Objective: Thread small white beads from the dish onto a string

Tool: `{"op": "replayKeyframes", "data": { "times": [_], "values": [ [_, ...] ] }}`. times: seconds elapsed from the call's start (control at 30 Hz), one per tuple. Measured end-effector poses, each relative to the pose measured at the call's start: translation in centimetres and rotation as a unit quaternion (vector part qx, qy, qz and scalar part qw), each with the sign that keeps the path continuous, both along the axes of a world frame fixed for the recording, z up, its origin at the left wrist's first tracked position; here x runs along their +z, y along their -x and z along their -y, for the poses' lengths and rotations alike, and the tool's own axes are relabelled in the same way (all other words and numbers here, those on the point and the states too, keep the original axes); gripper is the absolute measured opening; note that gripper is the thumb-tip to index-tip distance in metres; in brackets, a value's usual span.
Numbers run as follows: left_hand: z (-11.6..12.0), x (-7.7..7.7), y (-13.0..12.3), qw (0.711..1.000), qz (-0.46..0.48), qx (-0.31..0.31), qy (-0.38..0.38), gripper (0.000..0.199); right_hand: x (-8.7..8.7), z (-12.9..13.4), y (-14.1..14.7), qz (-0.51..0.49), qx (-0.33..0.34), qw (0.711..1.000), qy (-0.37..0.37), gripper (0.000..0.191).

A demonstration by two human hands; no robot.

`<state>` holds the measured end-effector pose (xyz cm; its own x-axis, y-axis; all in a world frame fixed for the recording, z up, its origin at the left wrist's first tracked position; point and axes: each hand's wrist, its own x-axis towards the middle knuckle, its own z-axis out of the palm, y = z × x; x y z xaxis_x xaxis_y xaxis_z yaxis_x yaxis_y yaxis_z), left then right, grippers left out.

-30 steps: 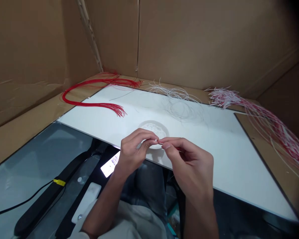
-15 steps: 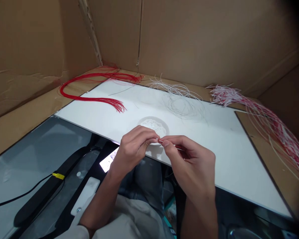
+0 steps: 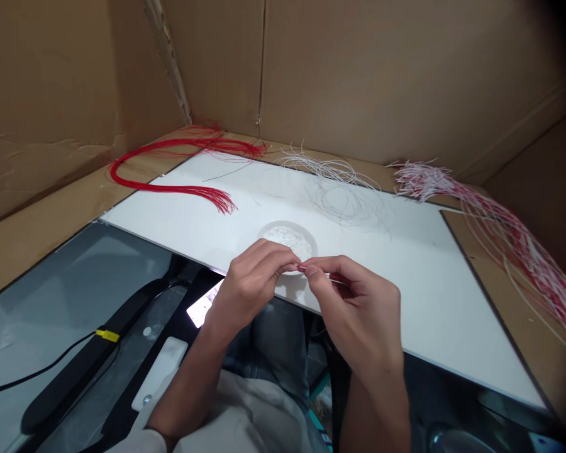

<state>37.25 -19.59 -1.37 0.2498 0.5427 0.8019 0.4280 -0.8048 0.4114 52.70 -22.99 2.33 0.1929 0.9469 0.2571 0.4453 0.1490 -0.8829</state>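
My left hand [image 3: 249, 280] is closed in a pinch above the near edge of the white board. At its fingertips shows a tiny white piece, too small to make out fully. My right hand [image 3: 361, 305] pinches thin red and white wires [image 3: 334, 277], whose ends meet that white piece between the two hands. Just behind the fingertips is a shallow white bowl [image 3: 313, 243] with many small white pieces [image 3: 287, 237] in it; my fingers hide its front part.
On the white board [image 3: 434, 283] lie a bundle of red wires [image 3: 170, 187] at left and loose white wires [image 3: 334, 182] at the back. Red-and-white wires [image 3: 509, 220] stretch along the right. Cardboard walls [image 3: 358, 75] enclose the back. A lit phone screen [image 3: 205, 304] is below left.
The camera view has shifted slightly. Both hands stay fingertip to fingertip, with the wires still in my right hand; the small movement at the fingertips is hard to make out.
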Motion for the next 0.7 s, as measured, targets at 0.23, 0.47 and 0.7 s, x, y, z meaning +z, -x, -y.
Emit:
{"op": "replayKeyframes", "data": {
  "times": [0.23, 0.47, 0.7],
  "values": [
    [-0.03, -0.05, 0.03, 1.0, -0.001, -0.001, 0.003, 0.013, 0.05, -0.06, 0.02, -0.008, 0.009, 1.0, -0.004, 0.016],
    [0.09, 0.13, 0.14, 1.0, -0.021, -0.008, 0.012, 0.014, -0.03, -0.07, -0.21, 0.004, 0.012, 1.0, 0.01, 0.016],
    [0.14, 0.35, 0.19, 0.998, -0.063, -0.016, 0.018, 0.012, -0.06, 0.05, -0.72, 0.03, 0.044, 0.999, -0.011, 0.014]
  ]
}}
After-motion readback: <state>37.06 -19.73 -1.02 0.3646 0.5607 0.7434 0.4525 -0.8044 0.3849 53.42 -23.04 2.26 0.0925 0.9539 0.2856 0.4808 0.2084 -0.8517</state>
